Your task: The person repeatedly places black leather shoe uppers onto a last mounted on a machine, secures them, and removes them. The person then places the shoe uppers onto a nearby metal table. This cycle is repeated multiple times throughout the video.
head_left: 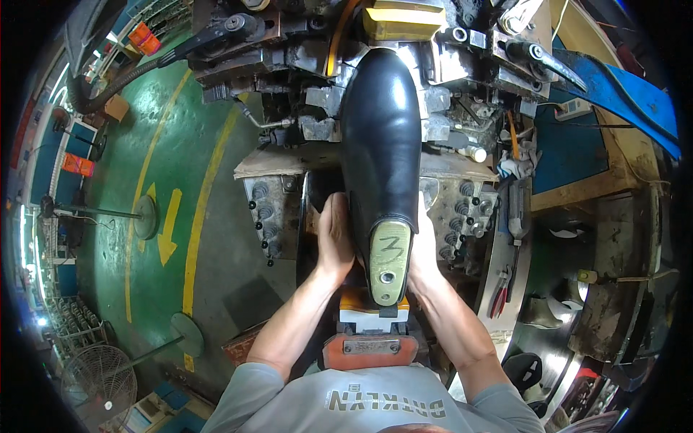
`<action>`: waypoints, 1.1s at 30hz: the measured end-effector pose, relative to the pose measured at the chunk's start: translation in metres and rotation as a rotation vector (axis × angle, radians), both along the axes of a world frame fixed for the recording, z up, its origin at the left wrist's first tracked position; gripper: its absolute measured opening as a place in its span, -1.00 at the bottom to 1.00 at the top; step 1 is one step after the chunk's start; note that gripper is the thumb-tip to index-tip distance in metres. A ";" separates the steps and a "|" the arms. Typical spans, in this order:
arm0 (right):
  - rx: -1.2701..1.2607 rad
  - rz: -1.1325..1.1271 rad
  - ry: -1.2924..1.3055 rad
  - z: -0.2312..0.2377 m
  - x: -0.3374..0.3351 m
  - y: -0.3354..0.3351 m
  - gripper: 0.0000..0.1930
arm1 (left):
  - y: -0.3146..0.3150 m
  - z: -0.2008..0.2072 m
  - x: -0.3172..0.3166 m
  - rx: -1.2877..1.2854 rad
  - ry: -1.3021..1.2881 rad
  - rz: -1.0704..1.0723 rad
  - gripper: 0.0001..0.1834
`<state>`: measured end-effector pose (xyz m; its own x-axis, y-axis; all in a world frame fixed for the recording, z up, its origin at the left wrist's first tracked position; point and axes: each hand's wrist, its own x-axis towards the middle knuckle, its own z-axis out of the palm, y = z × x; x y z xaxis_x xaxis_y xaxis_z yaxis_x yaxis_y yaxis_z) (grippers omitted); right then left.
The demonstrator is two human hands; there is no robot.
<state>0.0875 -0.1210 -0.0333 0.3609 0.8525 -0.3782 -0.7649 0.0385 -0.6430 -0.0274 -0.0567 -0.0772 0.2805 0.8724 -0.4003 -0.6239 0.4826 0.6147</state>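
A glossy black leather shoe upper is stretched over a pale green last, which shows at the heel opening with a metal-ringed hole. Its toe points away from me, in among the metal jaws of a lasting machine. My left hand is closed against the upper's left side, with fingers pointing forward. On the opposite side my right hand grips the upper, its fingers partly hidden behind the leather. The heel end lies just above an orange-and-white machine support.
Knob panels flank the shoe on both sides. A yellow block sits above the toe. To the right, red-handled pliers lie on a ledge, near a blue curved bar. A fan stands at lower left.
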 end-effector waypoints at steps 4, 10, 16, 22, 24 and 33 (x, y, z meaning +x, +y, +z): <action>-0.220 -0.262 -0.527 -0.055 0.037 -0.044 -0.79 | 0.018 -0.023 -0.058 0.524 0.836 0.170 -0.75; -1.019 -0.591 -1.049 -0.251 0.150 -0.128 -0.60 | 0.071 -0.205 -0.196 0.168 1.351 0.477 -0.65; -1.090 -0.263 -0.430 -0.306 0.136 -0.134 -0.47 | 0.071 -0.279 -0.214 -0.484 0.729 0.163 -0.47; -0.971 -0.318 -0.361 -0.314 0.154 -0.158 -0.51 | 0.066 -0.203 -0.198 -0.296 1.044 0.236 -0.46; -0.827 -0.286 -0.457 -0.310 0.153 -0.163 -0.53 | 0.064 -0.182 -0.185 0.068 1.193 0.290 -0.49; -0.776 -0.456 -0.634 -0.271 0.128 -0.150 -0.54 | 0.052 0.089 -0.012 1.563 0.656 -0.203 -0.42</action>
